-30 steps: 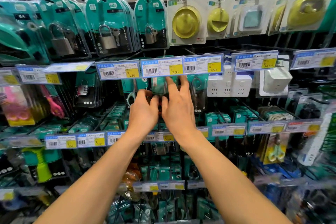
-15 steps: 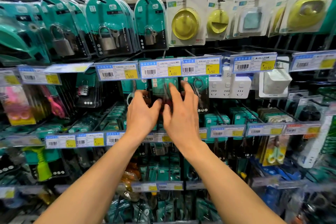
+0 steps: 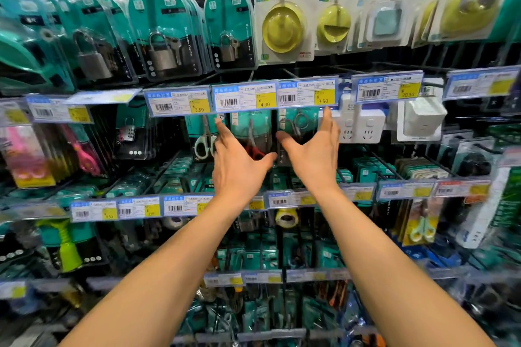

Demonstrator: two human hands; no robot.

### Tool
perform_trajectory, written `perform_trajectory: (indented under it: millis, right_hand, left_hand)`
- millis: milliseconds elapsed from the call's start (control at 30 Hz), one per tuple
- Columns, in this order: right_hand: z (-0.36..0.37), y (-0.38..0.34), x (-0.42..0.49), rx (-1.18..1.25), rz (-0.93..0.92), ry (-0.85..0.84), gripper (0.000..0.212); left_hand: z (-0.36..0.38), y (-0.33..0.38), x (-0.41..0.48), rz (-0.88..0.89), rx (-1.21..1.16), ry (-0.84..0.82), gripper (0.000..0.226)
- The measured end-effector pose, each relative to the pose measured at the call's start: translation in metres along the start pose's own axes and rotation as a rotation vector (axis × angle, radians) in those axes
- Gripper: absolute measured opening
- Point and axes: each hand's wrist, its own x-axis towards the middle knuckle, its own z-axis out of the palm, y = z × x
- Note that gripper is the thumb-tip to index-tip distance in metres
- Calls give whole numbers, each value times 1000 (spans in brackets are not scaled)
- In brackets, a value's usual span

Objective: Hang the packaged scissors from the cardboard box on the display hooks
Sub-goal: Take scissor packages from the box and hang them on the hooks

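Observation:
A teal pack of red-handled scissors (image 3: 253, 132) hangs on a hook under the 4.00 price tag (image 3: 244, 98). My left hand (image 3: 239, 163) is spread open just below and left of it, fingers apart, holding nothing. My right hand (image 3: 313, 149) is open to its right, fingertips near the 3.50 tag (image 3: 306, 93). White-handled scissors (image 3: 203, 138) hang to the left, and metal scissors (image 3: 296, 124) to the right, partly behind my right hand. The cardboard box is out of view.
Padlock packs (image 3: 166, 34) and yellow lights (image 3: 283, 25) hang on the row above. White power sockets (image 3: 363, 124) sit to the right. Rows of price tags (image 3: 138, 210) and more teal packs fill the hooks below. Pink scissors (image 3: 84, 149) hang at far left.
Both hands were pressed together on the scissors pack at the hook. They have let go and drawn apart, fingers spread, leaving the pack hanging.

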Motion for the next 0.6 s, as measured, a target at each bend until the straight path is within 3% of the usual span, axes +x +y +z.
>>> perform_trajectory:
  millis: [233, 600]
  right_hand:
    - [6, -12, -4, -146, 4, 11, 116]
    - [8, -13, -4, -134, 25, 23, 113]
  left_hand:
    - [11, 0, 0, 8, 23, 36, 121]
    - [10, -1, 3, 33, 95, 38, 114]
